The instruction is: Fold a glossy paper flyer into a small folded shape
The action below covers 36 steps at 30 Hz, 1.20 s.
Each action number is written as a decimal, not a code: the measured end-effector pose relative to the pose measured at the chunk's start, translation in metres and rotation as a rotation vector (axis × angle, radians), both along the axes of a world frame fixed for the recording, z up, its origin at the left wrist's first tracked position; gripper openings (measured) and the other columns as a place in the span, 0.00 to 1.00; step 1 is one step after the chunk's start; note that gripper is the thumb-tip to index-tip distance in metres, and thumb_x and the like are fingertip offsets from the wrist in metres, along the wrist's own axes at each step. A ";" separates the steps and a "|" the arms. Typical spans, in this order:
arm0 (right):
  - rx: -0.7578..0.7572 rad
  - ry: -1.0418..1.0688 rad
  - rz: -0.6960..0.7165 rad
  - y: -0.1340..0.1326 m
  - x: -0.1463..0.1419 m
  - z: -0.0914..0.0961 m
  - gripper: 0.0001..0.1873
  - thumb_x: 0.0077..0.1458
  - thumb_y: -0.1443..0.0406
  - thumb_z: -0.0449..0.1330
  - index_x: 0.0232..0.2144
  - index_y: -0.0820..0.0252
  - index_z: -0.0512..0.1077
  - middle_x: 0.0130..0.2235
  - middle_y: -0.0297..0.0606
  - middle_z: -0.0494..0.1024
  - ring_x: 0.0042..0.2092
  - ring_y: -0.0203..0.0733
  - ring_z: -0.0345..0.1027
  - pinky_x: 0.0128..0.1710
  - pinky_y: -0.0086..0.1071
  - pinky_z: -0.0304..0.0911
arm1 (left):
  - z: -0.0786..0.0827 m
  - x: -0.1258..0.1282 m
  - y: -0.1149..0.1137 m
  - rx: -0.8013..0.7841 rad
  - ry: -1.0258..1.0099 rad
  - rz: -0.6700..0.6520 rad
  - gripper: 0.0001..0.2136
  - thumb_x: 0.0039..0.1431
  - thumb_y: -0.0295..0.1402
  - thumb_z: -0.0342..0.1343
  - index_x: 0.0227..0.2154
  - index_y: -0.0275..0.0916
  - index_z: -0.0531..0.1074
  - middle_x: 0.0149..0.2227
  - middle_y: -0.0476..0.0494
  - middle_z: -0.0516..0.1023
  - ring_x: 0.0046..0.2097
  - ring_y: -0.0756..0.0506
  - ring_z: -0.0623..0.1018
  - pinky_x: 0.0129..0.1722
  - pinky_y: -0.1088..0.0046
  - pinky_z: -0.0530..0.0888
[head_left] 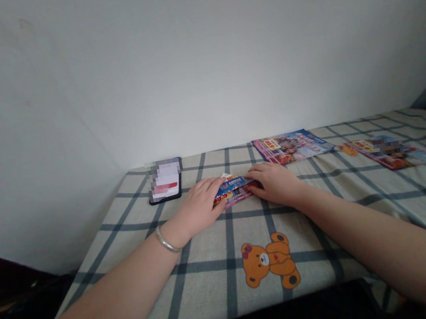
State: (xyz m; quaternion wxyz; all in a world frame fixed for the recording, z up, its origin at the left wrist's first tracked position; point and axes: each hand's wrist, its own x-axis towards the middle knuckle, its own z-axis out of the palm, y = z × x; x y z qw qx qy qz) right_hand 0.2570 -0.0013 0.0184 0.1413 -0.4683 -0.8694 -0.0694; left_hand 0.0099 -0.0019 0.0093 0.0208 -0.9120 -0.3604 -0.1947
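A colourful printed leaflet (234, 187), partly folded over, lies on the checked cloth between my two hands. My left hand (203, 201) presses on its left end with fingers stretched across the paper; a silver bangle (166, 240) circles that wrist. At the right end, my right hand (272, 182) pinches the leaflet's edge between thumb and fingers. The palms hide both ends of the paper, so its full shape cannot be made out.
A phone (165, 180) with a lit screen lies left of my hands. Behind and right are more leaflets (293, 146), with another leaflet (393, 152) further right. The checked cloth (203, 293) bears a printed bear (270, 262). A white wall (196, 63) rises at the back.
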 end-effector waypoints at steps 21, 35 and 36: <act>-0.004 0.188 0.012 0.009 0.007 -0.004 0.08 0.53 0.66 0.62 0.38 0.59 0.74 0.39 0.41 0.78 0.44 0.47 0.70 0.47 0.38 0.64 | -0.001 -0.001 0.003 0.057 -0.130 -0.124 0.16 0.62 0.26 0.51 0.53 0.41 0.67 0.59 0.39 0.63 0.59 0.40 0.67 0.59 0.55 0.68; 0.276 0.483 -0.115 0.009 0.016 0.007 0.03 0.56 0.66 0.58 0.32 0.57 0.72 0.35 0.38 0.76 0.38 0.44 0.68 0.36 0.34 0.59 | 0.001 -0.001 0.000 0.159 -0.143 -0.084 0.16 0.59 0.23 0.53 0.49 0.40 0.68 0.60 0.38 0.63 0.59 0.39 0.67 0.58 0.51 0.69; 0.308 0.456 -0.089 0.008 0.016 0.007 0.03 0.56 0.66 0.58 0.32 0.57 0.72 0.34 0.39 0.75 0.38 0.44 0.68 0.37 0.34 0.59 | 0.002 -0.001 0.000 0.165 -0.155 -0.072 0.16 0.58 0.23 0.53 0.49 0.39 0.67 0.60 0.37 0.64 0.59 0.38 0.67 0.58 0.51 0.68</act>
